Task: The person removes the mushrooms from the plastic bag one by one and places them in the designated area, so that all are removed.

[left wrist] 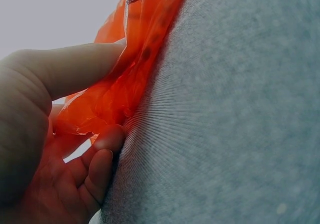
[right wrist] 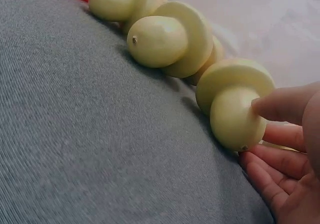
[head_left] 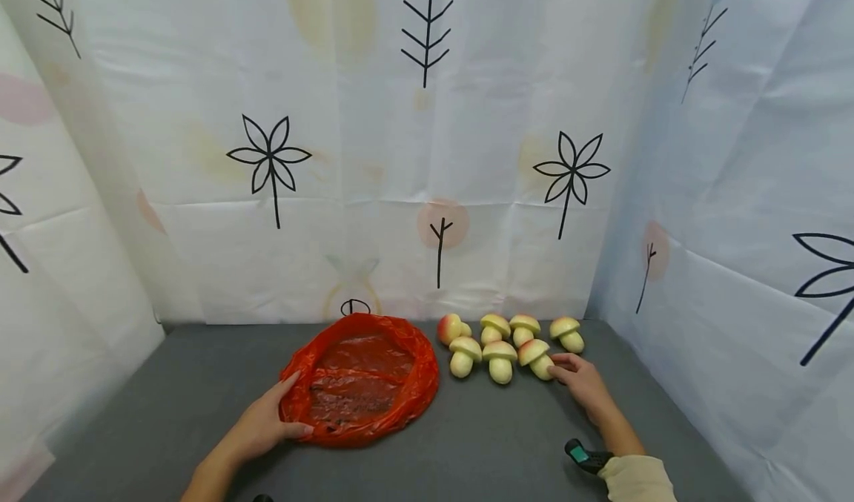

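A red plastic bag (head_left: 427,383) lies on the table, its mouth spread wide in a round rim. My left hand (head_left: 263,422) holds the bag's left edge. In the left wrist view, the thumb (left wrist: 82,66) lies against the crinkled film with the other fingers curled below. Right of the bag stand several yellow toy mushrooms (head_left: 500,361) with reddish tints on some caps. At the near right of the group, my right hand (head_left: 587,387) pinches one toy mushroom (right wrist: 235,119) by its stem, thumb on one side and fingers on the other. That mushroom still appears to rest on the table.
The grey table (head_left: 480,443) runs back to a white patterned curtain (head_left: 414,153), which also hangs on both sides. A lone mushroom (head_left: 567,333) sits at the far right, behind my right hand. A black wrist device (head_left: 587,456) is on the right wrist.
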### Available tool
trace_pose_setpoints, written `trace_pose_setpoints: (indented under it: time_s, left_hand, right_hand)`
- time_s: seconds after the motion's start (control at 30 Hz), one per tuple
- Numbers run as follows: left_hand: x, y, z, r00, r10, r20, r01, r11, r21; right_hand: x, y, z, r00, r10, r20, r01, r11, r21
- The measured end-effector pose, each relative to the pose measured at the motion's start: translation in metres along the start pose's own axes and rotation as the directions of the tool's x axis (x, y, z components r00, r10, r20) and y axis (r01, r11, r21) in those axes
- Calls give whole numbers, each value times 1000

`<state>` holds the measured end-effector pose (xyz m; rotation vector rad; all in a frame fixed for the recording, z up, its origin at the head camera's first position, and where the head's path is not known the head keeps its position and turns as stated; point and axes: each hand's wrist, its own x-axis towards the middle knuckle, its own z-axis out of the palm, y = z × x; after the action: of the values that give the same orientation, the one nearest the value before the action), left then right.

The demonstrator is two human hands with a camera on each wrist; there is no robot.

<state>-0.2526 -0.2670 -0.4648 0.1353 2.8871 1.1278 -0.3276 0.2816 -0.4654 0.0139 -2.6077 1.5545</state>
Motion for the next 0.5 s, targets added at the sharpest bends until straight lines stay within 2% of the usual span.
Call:
trace_pose_setpoints:
  time_s: [0.3, 0.43, 0.5]
  left_hand:
    - [-4, -1, -6, 1000, 12, 6, -12, 1000, -17]
    - [-6, -6, -10, 1000, -1, 12, 1, 999, -39]
    - [-6, -9, -12, 1000, 8, 26, -6, 996, -88]
  right_hand:
    - [-5, -3, -4, 998, -31, 54, 29, 999, 34]
    - [-7, 1, -10, 991, -62, 122, 44, 989, 140]
    - [-10, 4, -16, 987, -49, 153, 16, 978, 208]
